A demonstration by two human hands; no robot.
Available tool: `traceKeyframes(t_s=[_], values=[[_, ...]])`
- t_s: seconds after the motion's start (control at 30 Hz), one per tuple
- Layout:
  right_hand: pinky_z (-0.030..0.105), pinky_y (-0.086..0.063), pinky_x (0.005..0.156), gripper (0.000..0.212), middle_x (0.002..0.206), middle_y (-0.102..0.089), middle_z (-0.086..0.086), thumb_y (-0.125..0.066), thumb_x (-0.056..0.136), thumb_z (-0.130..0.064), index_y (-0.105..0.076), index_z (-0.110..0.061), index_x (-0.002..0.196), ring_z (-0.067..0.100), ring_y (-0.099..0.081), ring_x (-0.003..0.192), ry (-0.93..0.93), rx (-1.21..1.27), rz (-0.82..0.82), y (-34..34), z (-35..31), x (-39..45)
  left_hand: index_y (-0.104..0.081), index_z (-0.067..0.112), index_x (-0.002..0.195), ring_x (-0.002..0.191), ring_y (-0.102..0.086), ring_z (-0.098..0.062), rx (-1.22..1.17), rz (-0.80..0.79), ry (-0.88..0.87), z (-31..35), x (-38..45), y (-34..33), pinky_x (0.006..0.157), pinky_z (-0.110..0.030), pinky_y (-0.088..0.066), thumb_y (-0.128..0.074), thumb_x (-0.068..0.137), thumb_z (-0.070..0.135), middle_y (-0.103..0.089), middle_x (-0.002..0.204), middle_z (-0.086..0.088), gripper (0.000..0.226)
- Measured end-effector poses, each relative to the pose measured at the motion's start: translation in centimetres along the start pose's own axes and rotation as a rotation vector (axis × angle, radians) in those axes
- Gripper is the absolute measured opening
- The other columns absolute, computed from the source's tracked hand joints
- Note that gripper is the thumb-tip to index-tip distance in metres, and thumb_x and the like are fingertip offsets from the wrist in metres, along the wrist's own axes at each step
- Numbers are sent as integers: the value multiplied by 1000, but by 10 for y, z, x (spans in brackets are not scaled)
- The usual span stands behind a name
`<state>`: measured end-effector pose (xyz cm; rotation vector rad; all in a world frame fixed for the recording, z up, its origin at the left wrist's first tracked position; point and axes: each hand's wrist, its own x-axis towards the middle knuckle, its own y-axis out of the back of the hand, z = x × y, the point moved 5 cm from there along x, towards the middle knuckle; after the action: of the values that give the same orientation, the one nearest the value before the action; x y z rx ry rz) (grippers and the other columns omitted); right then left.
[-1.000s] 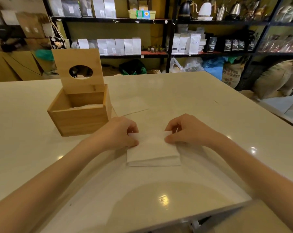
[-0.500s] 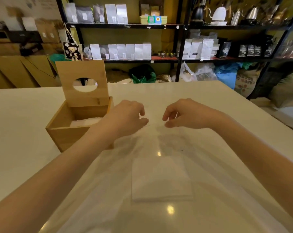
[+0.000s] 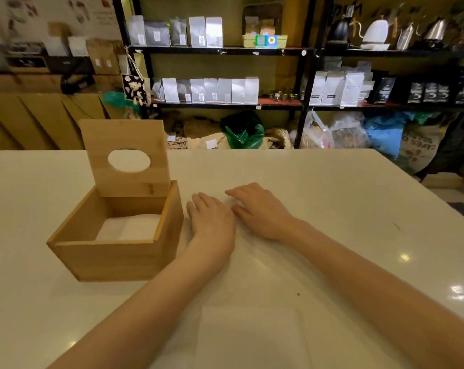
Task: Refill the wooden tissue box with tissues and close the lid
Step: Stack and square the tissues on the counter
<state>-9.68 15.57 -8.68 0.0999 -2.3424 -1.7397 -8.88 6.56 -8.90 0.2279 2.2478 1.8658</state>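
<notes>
Both hands lie flat with straight fingers on a thin tissue sheet point(image 3: 254, 265) spread over the white table point(image 3: 332, 187) — the left hand point(image 3: 212, 222) just beside the wooden tissue box point(image 3: 113, 251), the right hand point(image 3: 260, 211) next to it, thumbs nearly touching. The box stands open, its lid point(image 3: 127, 158) (oval hole in it) tilted upright at the far wall, white tissues point(image 3: 129, 227) inside. A folded tissue stack point(image 3: 249, 336) lies nearer the camera. A burlap sack point(image 3: 420, 150) behind carries lettering — too blurred to read.
</notes>
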Motion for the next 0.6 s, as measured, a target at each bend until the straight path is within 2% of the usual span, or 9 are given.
traceKeyframes(t_s=[0.2, 0.33, 0.47, 0.6], values=[[38, -28, 105, 45, 145, -39, 4, -39, 95, -26, -34, -18, 138, 23, -32, 132, 0, -56, -88, -5, 3, 6, -30, -8, 132, 123, -39, -36, 4, 16, -14, -5, 7, -6, 101, -42, -35, -30, 93, 6, -39, 134, -25, 42], [39, -33, 99, 43, 134, -48, 8, -47, 91, -21, -41, -16, 133, 25, -38, 124, -36, -35, -83, 1, 1, 10, -37, -1, 127, 116, -43, -32, -51, 77, -24, -8, 7, 0, 91, -40, -42, -32, 93, 7, -42, 126, -19, 35], [37, -45, 85, 25, 109, -63, 7, -54, 85, -14, -63, -13, 108, 24, -55, 101, -70, 126, -68, 8, 2, 7, -42, 4, 121, 114, -43, -32, -62, 124, -40, -11, 5, 6, 88, -40, -41, -33, 93, 8, -43, 124, -18, 30], [31, -44, 76, 14, 98, -66, 6, -57, 83, -12, -68, -12, 93, 20, -56, 87, -85, 168, -27, 20, 7, -6, -45, 6, 117, 114, -42, -32, -48, 154, -70, -12, -2, 13, 86, -39, -39, -37, 92, 9, -45, 122, -17, 27]])
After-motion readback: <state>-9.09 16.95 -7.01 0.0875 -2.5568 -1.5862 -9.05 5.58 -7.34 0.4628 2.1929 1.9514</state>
